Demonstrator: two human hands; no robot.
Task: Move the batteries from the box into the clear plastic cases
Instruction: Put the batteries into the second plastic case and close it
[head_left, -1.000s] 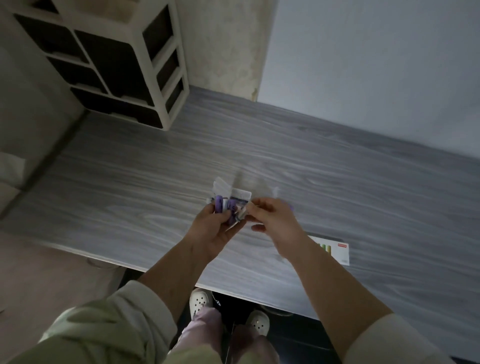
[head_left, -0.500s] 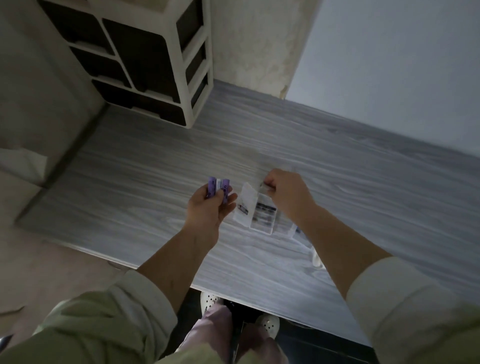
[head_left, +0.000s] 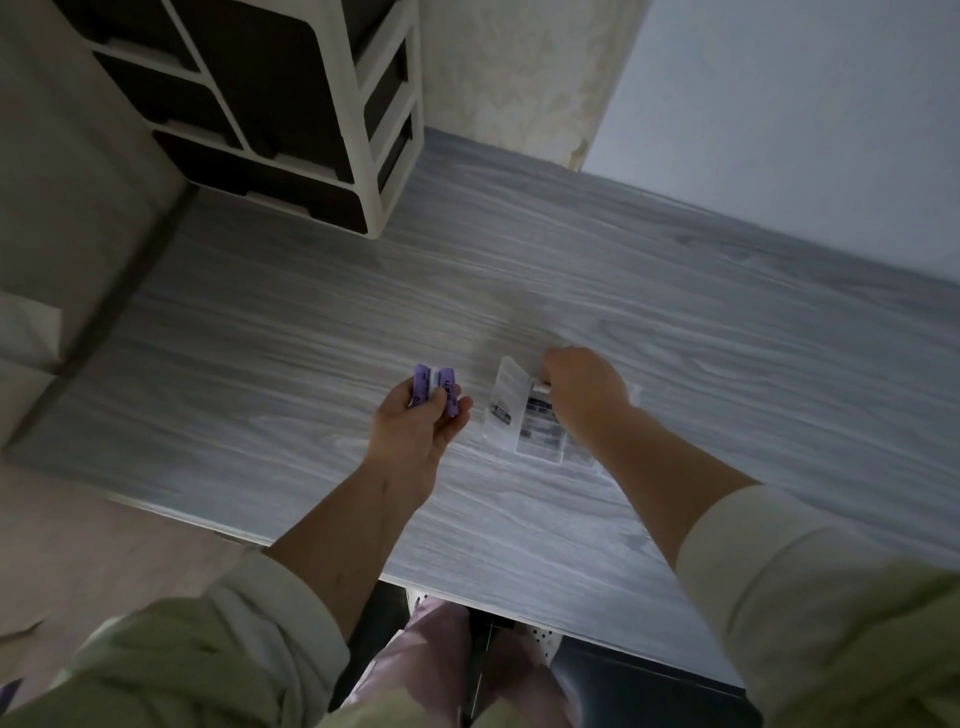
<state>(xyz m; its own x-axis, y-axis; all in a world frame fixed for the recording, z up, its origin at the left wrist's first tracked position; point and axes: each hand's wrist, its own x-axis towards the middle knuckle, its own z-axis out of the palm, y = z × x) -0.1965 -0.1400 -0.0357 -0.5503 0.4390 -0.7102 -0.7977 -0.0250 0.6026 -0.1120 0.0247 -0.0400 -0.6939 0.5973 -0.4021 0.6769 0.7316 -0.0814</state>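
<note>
The left hand (head_left: 415, 426) is curled around two purple batteries (head_left: 435, 391), their long axes side by side and pointing away from the person, held just above the grey table (head_left: 260, 364). To its right, close but apart, the clear plastic case (head_left: 524, 421) lies open on the table. The right hand (head_left: 584, 392) pinches its far edge, so the left hand is the one placed to load it.
</note>
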